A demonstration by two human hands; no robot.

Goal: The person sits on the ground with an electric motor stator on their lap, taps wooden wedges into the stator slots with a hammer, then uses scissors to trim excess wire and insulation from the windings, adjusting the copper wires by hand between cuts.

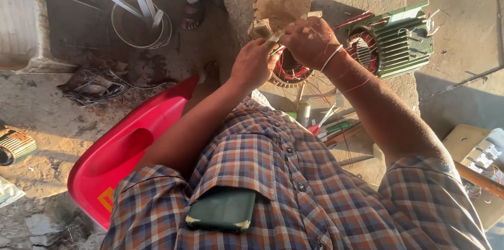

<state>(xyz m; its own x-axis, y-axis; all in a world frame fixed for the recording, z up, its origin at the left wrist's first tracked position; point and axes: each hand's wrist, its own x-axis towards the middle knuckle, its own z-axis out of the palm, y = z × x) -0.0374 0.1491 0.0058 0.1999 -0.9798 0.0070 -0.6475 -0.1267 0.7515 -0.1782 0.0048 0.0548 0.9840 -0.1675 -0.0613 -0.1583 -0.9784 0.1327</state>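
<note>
My left hand [255, 62] and my right hand [310, 41] meet above a round motor stator [287, 74] wound with red copper wire. Both pinch a thin pale strip [276, 35] between their fingertips, the right hand from above, the left from below. Thin red wire trails across my right wrist and forearm. A white band circles my right wrist. The stator is mostly hidden behind my hands.
A green finned motor housing [398, 40] with red windings lies to the right. A red plastic chair [126, 150] stands at left, a metal ring with pale strips [139, 19] behind it. Hand tools [331, 126] lie below the stator. Another person's sandalled foot [193, 16] is at top.
</note>
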